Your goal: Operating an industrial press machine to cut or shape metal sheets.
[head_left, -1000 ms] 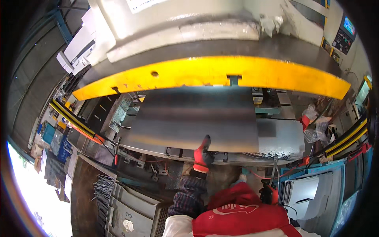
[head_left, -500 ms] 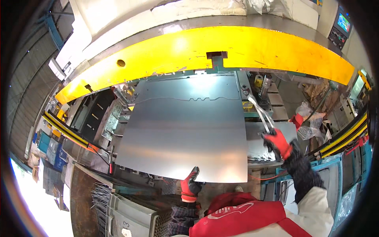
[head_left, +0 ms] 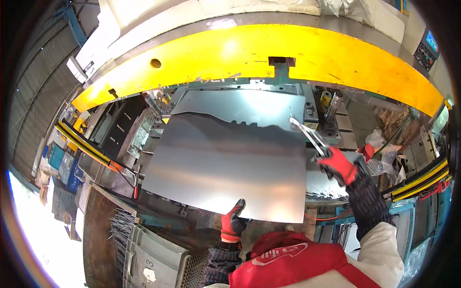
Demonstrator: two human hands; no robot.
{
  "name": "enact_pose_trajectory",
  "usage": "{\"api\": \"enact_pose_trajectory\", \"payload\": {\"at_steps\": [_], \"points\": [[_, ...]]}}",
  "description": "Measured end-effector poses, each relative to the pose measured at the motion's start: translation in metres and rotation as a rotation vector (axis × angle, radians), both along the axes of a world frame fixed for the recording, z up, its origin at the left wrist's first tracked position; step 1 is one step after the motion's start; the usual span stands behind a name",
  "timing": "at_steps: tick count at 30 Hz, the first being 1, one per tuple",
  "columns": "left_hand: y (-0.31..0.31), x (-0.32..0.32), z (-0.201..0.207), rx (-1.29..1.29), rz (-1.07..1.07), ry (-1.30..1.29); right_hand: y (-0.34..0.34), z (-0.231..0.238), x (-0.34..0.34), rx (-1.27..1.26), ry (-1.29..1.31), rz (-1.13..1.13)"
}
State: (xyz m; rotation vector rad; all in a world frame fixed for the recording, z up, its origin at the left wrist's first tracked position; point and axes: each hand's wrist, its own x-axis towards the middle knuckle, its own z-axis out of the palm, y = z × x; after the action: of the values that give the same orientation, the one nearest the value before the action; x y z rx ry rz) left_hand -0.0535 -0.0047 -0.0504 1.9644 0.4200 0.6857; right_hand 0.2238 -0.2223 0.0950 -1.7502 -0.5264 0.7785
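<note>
My left hand, in a red and black glove, grips the near edge of a large flat metal sheet, thumb on top. The sheet's far edge is wavy with small notches. Beyond that edge lies a separate strip of sheet metal on the press bed. In a matching glove, my right hand is closed round silver metal tongs. The tongs' tips are at the strip's right end; whether they pinch it I cannot tell.
A yellow press beam spans the far side above the bed. Stacked metal pieces lie right of the sheet. A grey plastic crate stands at lower left beside thin metal scraps. Yellow-black guard posts flank both sides.
The sheet and the far strip have come apart along the wavy line, with a dark band between them. The tongs' tips have moved left onto the strip's right end. My left hand keeps its grip.
</note>
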Motion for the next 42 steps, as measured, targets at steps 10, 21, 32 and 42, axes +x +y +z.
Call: {"api": "enact_pose_trajectory", "payload": {"at_steps": [10, 21, 32, 42], "points": [[-0.001, 0.006, 0.011, -0.131, -0.037, -0.015, -0.080, -0.018, -0.075, 0.392, 0.093, -0.448], [0.007, 0.001, -0.014, -0.018, -0.069, -0.047, -0.023, -0.047, -0.035, -0.528, -0.836, 0.084], [0.008, 0.006, -0.002, -0.028, -0.122, -0.130, -0.041, -0.064, -0.079, 0.344, 0.222, -0.479], [0.004, 0.004, 0.004, -0.162, -0.153, -0.031, -0.019, -0.130, -0.032, 0.773, -0.022, -0.854]]}}
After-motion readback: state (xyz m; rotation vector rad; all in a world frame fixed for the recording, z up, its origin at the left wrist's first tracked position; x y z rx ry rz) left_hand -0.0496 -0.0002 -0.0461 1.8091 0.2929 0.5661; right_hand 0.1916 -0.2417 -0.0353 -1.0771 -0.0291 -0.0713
